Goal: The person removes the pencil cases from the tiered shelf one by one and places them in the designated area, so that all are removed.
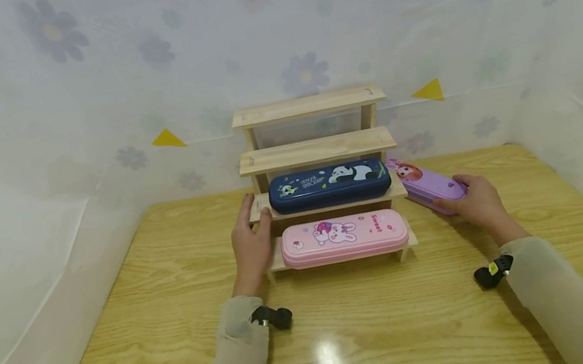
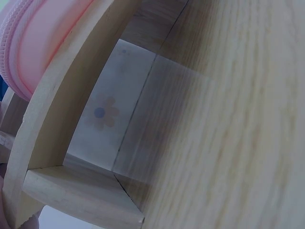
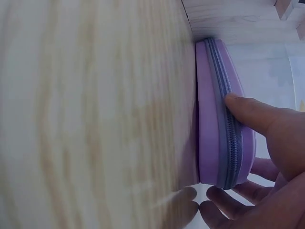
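A wooden step rack [image 1: 316, 150] stands on the table, its steps rising toward the back. At its left end my left hand [image 1: 252, 247] grips the second step from the bottom between thumb and fingers; these are mostly out of the left wrist view. A pink pencil case [image 1: 345, 239] with bunnies lies on the lowest step, and a dark blue pencil case [image 1: 329, 186] with a panda on the step above. Right of the rack, my right hand [image 1: 476, 200] holds the near end of a purple pencil case [image 1: 427, 182], thumb on its zipper side [image 3: 229, 138]. The case rests slanted on the table.
The two upper steps hold nothing visible. Behind the wooden table [image 1: 375, 323] hangs a pale flowered sheet [image 1: 265, 30], with similar sheeting on both sides. Yellow triangles [image 1: 430, 91] mark the sheet. Black wrist straps [image 1: 271, 317] sit over the sleeves.
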`<state>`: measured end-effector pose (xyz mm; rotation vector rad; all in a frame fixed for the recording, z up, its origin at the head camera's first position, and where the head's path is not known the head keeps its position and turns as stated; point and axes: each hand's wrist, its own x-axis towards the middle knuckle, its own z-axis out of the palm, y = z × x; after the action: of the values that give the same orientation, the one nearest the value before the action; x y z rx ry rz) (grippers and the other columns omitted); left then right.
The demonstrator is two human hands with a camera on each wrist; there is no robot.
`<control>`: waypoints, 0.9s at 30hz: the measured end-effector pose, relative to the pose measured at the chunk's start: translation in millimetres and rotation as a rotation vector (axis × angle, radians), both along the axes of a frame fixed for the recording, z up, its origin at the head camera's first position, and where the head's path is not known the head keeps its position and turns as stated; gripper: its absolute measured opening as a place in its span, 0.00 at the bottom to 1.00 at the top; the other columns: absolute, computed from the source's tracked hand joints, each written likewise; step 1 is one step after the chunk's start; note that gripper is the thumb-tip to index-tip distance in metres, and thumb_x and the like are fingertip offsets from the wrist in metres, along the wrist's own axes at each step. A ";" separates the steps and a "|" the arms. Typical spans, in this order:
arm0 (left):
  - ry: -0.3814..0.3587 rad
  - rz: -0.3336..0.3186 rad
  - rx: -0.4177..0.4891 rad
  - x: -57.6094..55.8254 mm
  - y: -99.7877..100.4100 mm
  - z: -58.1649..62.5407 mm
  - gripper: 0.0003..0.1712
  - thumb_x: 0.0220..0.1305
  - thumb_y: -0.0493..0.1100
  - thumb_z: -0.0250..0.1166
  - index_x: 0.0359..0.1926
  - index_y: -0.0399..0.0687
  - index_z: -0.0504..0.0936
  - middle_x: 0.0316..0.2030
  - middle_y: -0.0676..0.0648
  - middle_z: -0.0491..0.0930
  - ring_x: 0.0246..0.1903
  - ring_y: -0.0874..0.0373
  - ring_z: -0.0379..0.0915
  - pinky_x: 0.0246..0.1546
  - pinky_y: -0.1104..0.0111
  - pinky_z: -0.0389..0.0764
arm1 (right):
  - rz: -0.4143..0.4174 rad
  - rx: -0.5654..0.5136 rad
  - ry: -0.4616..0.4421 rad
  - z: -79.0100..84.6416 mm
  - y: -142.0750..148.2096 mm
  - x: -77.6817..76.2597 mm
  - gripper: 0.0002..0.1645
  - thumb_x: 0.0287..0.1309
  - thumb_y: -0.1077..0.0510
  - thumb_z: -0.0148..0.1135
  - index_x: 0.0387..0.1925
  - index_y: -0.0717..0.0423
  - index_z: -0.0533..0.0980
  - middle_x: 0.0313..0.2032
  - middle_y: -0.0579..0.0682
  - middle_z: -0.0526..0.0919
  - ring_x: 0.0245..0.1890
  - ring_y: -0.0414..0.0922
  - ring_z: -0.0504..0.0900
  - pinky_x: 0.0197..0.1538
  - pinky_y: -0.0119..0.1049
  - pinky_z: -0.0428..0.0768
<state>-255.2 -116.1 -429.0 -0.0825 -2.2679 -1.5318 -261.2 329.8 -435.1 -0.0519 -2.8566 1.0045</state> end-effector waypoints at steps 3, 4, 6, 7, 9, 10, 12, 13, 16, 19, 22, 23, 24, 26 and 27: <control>0.003 0.000 0.002 0.3 0.1 0.3 0.31 0.72 0.52 0.55 0.73 0.52 0.65 0.73 0.51 0.60 0.68 0.55 0.59 0.63 0.57 0.69 | 0.007 -0.006 -0.005 -0.3 0.9 0.3 0.53 0.57 0.44 0.70 0.67 0.79 0.59 0.61 0.79 0.65 0.60 0.72 0.66 0.61 0.65 0.65; 0.003 -0.001 0.001 0.3 0.1 0.2 0.31 0.72 0.52 0.55 0.73 0.52 0.65 0.73 0.51 0.60 0.69 0.55 0.59 0.63 0.56 0.69 | 0.009 -0.008 -0.005 0.1 1.1 1.0 0.53 0.57 0.44 0.70 0.67 0.79 0.59 0.61 0.79 0.65 0.60 0.72 0.66 0.61 0.65 0.65; 0.004 -0.002 -0.002 0.7 0.1 0.0 0.31 0.73 0.51 0.55 0.73 0.52 0.65 0.73 0.51 0.60 0.68 0.55 0.60 0.63 0.56 0.69 | 0.009 -0.021 -0.009 1.6 1.1 3.1 0.53 0.57 0.44 0.70 0.67 0.78 0.59 0.61 0.78 0.66 0.60 0.71 0.66 0.60 0.65 0.66; 0.004 -0.004 -0.001 0.7 0.1 -0.2 0.31 0.73 0.51 0.55 0.73 0.51 0.65 0.73 0.51 0.60 0.69 0.54 0.59 0.63 0.56 0.69 | 0.008 -0.024 -0.010 2.7 1.1 4.3 0.52 0.58 0.44 0.70 0.67 0.78 0.59 0.61 0.78 0.66 0.59 0.71 0.67 0.60 0.64 0.67; 0.001 -0.003 -0.001 0.4 0.1 -0.3 0.31 0.72 0.52 0.55 0.73 0.52 0.65 0.73 0.51 0.60 0.68 0.55 0.59 0.63 0.57 0.69 | 0.004 -0.039 -0.014 5.3 1.2 6.8 0.52 0.59 0.44 0.69 0.68 0.76 0.58 0.61 0.78 0.65 0.59 0.70 0.67 0.59 0.64 0.67; 0.003 -0.005 -0.001 0.3 0.0 -0.3 0.31 0.72 0.52 0.55 0.73 0.52 0.65 0.73 0.51 0.60 0.68 0.55 0.60 0.64 0.57 0.69 | 0.002 -0.049 -0.016 7.0 0.9 8.0 0.52 0.59 0.43 0.68 0.69 0.75 0.58 0.62 0.77 0.65 0.60 0.70 0.67 0.59 0.64 0.68; 0.006 -0.006 0.001 0.2 0.0 -0.1 0.31 0.72 0.52 0.55 0.73 0.52 0.65 0.73 0.51 0.60 0.67 0.54 0.61 0.63 0.57 0.69 | -0.003 -0.071 -0.025 10.3 1.1 10.0 0.53 0.60 0.41 0.66 0.71 0.74 0.56 0.64 0.76 0.63 0.61 0.71 0.64 0.59 0.65 0.67; 0.005 -0.005 0.000 0.1 -0.1 -0.3 0.31 0.72 0.52 0.55 0.73 0.53 0.65 0.73 0.52 0.60 0.66 0.53 0.63 0.63 0.57 0.69 | -0.006 -0.084 -0.029 11.5 1.0 10.7 0.54 0.61 0.40 0.65 0.71 0.72 0.55 0.65 0.76 0.62 0.62 0.71 0.63 0.59 0.65 0.66; 0.005 -0.010 0.001 0.1 -0.5 -1.1 0.32 0.72 0.53 0.55 0.73 0.53 0.65 0.73 0.52 0.60 0.64 0.52 0.66 0.63 0.57 0.70 | -0.015 -0.127 -0.029 15.6 0.0 11.9 0.55 0.61 0.37 0.64 0.74 0.68 0.53 0.68 0.73 0.59 0.66 0.72 0.58 0.61 0.68 0.63; 0.005 -0.010 0.002 -0.6 -0.8 -1.9 0.31 0.72 0.53 0.56 0.73 0.54 0.65 0.73 0.52 0.60 0.61 0.51 0.70 0.62 0.57 0.71 | -0.020 -0.172 0.004 20.4 -2.7 11.6 0.54 0.61 0.37 0.63 0.74 0.65 0.54 0.70 0.71 0.58 0.68 0.71 0.54 0.63 0.68 0.60; 0.011 -0.009 0.006 -1.4 -1.2 -1.9 0.31 0.72 0.52 0.56 0.73 0.54 0.66 0.73 0.51 0.60 0.61 0.50 0.70 0.62 0.56 0.71 | -0.018 -0.222 0.057 25.7 -6.9 12.0 0.52 0.61 0.37 0.63 0.74 0.63 0.55 0.71 0.68 0.57 0.71 0.67 0.51 0.64 0.67 0.59; 0.012 -0.008 0.006 -1.8 -1.2 -2.1 0.31 0.72 0.52 0.56 0.73 0.53 0.66 0.73 0.50 0.60 0.60 0.49 0.70 0.62 0.56 0.71 | -0.015 -0.239 0.076 27.5 -8.4 12.4 0.51 0.62 0.38 0.63 0.74 0.63 0.56 0.72 0.67 0.56 0.71 0.67 0.50 0.64 0.67 0.59; 0.013 -0.007 0.006 -2.0 -1.1 -2.1 0.31 0.72 0.52 0.56 0.73 0.53 0.66 0.73 0.50 0.60 0.61 0.50 0.70 0.61 0.57 0.71 | -0.014 -0.252 0.095 29.3 -9.9 12.9 0.51 0.62 0.38 0.63 0.74 0.62 0.57 0.72 0.66 0.56 0.72 0.66 0.50 0.64 0.67 0.59; 0.012 -0.006 0.006 -2.3 -0.9 -2.1 0.31 0.72 0.52 0.56 0.73 0.53 0.66 0.73 0.51 0.60 0.62 0.51 0.69 0.61 0.57 0.71 | -0.010 -0.278 0.129 33.4 -12.9 14.3 0.49 0.62 0.39 0.63 0.74 0.61 0.58 0.73 0.64 0.54 0.72 0.65 0.49 0.64 0.68 0.59; 0.011 -0.007 0.007 -2.3 -0.9 -2.2 0.31 0.72 0.52 0.56 0.73 0.53 0.66 0.73 0.51 0.60 0.62 0.51 0.69 0.61 0.57 0.71 | -0.007 -0.290 0.146 35.4 -14.4 14.9 0.48 0.63 0.39 0.62 0.74 0.60 0.58 0.73 0.63 0.53 0.72 0.65 0.49 0.64 0.68 0.58</control>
<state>-257.4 -116.9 -431.2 -0.0968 -2.2556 -1.5392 -246.3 315.4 -399.8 -0.0128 -2.5600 1.3528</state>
